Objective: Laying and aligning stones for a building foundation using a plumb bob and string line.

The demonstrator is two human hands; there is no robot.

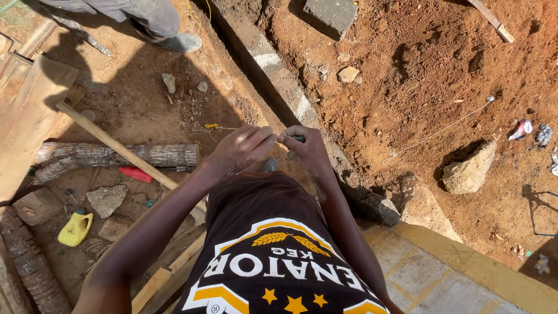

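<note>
Both hands met above the block wall | left hand pinched shut, content unclear | right hand gripped small dark object, possibly a string spool | log left of wall

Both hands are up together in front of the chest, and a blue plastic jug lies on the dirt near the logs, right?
Not quite: the head view shows the plastic jug is yellow, not blue. Both hands, left and right, are together.
</note>
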